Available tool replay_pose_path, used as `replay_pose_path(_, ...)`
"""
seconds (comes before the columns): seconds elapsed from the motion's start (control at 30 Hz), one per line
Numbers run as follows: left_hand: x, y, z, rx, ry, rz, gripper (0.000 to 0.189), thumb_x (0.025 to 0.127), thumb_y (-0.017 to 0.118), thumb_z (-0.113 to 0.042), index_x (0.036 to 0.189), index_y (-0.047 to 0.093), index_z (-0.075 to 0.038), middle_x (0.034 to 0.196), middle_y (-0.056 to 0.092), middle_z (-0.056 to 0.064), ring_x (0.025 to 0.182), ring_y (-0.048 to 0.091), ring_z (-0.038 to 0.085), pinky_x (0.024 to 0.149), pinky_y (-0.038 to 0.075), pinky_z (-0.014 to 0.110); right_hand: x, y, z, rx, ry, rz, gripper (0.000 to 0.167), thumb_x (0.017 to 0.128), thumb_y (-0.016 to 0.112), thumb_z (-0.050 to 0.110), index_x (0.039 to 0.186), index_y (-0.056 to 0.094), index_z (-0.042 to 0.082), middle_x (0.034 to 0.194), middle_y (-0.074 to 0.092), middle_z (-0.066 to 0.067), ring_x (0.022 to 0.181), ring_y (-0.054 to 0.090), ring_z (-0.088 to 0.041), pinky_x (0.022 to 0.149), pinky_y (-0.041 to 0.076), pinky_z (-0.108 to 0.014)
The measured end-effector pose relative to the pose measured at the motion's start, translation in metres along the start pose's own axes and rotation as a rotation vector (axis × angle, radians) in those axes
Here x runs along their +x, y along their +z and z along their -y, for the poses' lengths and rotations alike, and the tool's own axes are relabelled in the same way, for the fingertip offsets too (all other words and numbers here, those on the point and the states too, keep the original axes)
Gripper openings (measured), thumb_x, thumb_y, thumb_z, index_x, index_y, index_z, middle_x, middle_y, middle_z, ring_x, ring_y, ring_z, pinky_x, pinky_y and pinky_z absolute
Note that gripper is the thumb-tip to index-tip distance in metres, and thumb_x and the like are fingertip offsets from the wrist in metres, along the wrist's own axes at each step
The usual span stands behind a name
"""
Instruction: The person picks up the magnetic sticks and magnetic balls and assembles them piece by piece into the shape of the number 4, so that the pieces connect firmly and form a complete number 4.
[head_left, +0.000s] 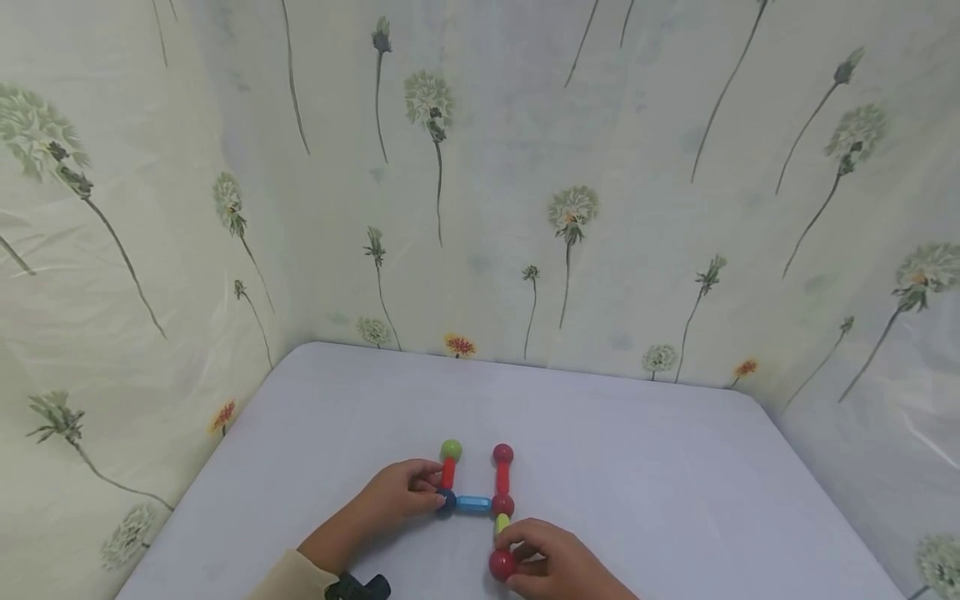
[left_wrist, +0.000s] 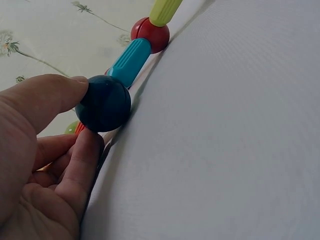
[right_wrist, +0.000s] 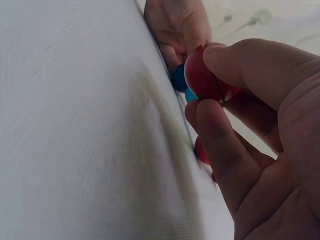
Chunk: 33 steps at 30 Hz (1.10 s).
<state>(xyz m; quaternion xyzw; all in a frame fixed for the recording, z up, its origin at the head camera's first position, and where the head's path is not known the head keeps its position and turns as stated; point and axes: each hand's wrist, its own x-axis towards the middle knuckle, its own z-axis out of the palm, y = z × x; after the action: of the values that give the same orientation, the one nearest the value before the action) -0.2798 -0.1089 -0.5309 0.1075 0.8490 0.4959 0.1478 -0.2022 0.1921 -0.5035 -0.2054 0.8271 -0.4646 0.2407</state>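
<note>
A construction of balls and ridged sticks lies on the table. My left hand (head_left: pixel 401 490) pinches its dark blue ball (left_wrist: pixel 103 104) between thumb and fingers. From that ball a red stick (head_left: pixel 447 473) leads to a green ball (head_left: pixel 451 450), and a blue stick (head_left: pixel 474 504) leads to a middle red ball (head_left: pixel 503 506). Another red stick (head_left: pixel 502 479) joins the middle ball to a far red ball (head_left: pixel 503 453). A yellow-green stick (head_left: pixel 502 523) runs toward the near red ball (right_wrist: pixel 201 75), which my right hand (head_left: pixel 557 558) pinches. My right fingers partly hide that stick.
The white table (head_left: pixel 660 483) has rounded far corners. Behind it and along both sides hangs a pale sheet (head_left: pixel 495 167) printed with dandelions. A dark strap (head_left: pixel 358 587) shows at the left wrist, by a beige sleeve (head_left: pixel 294 577).
</note>
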Motion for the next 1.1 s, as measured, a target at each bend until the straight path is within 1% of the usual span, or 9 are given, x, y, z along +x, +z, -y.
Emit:
replay_pose_path(0.17,0.0009,-0.0006,-0.0007,0.011,0.001,0.000,0.055,0.089,0.084,-0.030,0.137,0.067,-0.010,0.115,0.072,-0.001,0.102,0.065,0.017,0.093,0.060,0.041,0.0031,0.0016,-0.0025,-0.017,0.008,-0.028,0.035,0.093,0.081,0.021,0.124,0.066,0.023,0.120,0.065,0.003,0.106,0.066,-0.018,0.092,0.062,-0.039)
replay_pose_path(0.27,0.0005,-0.0010,-0.0014,0.006,-0.010,-0.003,0.054,0.089,0.084,-0.030,0.137,0.067,-0.011,0.115,0.072,-0.001,0.102,0.064,0.017,0.094,0.060,0.042,0.0052,0.0030,-0.0032,-0.038,-0.001,-0.035,0.038,0.092,0.082,0.023,0.126,0.065,0.023,0.121,0.065,0.005,0.105,0.066,-0.015,0.093,0.061,-0.039)
replay_pose_path(0.4,-0.0002,-0.0016,-0.0026,0.000,-0.021,-0.008,0.054,0.088,0.084,-0.030,0.136,0.067,-0.011,0.115,0.072,-0.001,0.102,0.065,0.017,0.094,0.060,0.041,0.0077,0.0045,-0.0040,-0.076,-0.015,-0.028,0.040,0.091,0.083,0.025,0.127,0.065,0.024,0.124,0.064,0.007,0.103,0.066,-0.011,0.094,0.061,-0.038)
replay_pose_path(0.57,-0.0009,-0.0020,-0.0038,0.001,-0.027,-0.007,0.054,0.088,0.084,-0.029,0.136,0.067,-0.010,0.115,0.073,-0.001,0.102,0.065,0.016,0.093,0.060,0.041,0.0090,0.0043,-0.0061,-0.116,-0.032,-0.023,0.037,0.091,0.083,0.023,0.124,0.066,0.025,0.129,0.062,0.006,0.103,0.065,-0.008,0.094,0.061,-0.037)
replay_pose_path(0.8,-0.0005,-0.0005,-0.0018,-0.002,-0.032,-0.007,0.054,0.088,0.084,-0.028,0.136,0.067,-0.010,0.113,0.072,-0.002,0.101,0.064,0.016,0.093,0.060,0.041,0.0078,0.0040,-0.0059,-0.153,-0.037,-0.020,0.042,0.090,0.085,0.024,0.126,0.064,0.025,0.129,0.061,0.007,0.100,0.064,-0.006,0.093,0.061,-0.036)
replay_pose_path(0.9,-0.0007,-0.0006,-0.0012,-0.006,-0.027,-0.004,0.054,0.088,0.084,-0.029,0.136,0.067,-0.010,0.113,0.072,-0.002,0.101,0.064,0.017,0.093,0.060,0.041,0.0073,0.0049,-0.0042,-0.167,-0.041,-0.018,0.041,0.090,0.084,0.023,0.126,0.064,0.024,0.130,0.061,0.006,0.100,0.063,-0.006,0.093,0.061,-0.036)
replay_pose_path(1.0,-0.0002,-0.0013,-0.0009,-0.009,-0.017,-0.002,0.054,0.088,0.084,-0.029,0.135,0.067,-0.011,0.114,0.072,-0.002,0.102,0.064,0.017,0.093,0.059,0.041,0.0072,0.0045,-0.0035,-0.176,-0.021,-0.026,0.043,0.089,0.085,0.026,0.126,0.064,0.026,0.127,0.062,0.008,0.099,0.064,-0.006,0.092,0.062,-0.035)
replay_pose_path(1.1,0.0011,-0.0019,-0.0006,-0.003,-0.011,-0.004,0.054,0.089,0.084,-0.030,0.136,0.067,-0.011,0.114,0.072,-0.003,0.102,0.065,0.016,0.093,0.059,0.041,0.0067,0.0010,-0.0024,-0.164,0.025,-0.073,0.044,0.090,0.084,0.033,0.129,0.063,0.028,0.124,0.063,0.008,0.098,0.064,-0.010,0.088,0.063,-0.036)
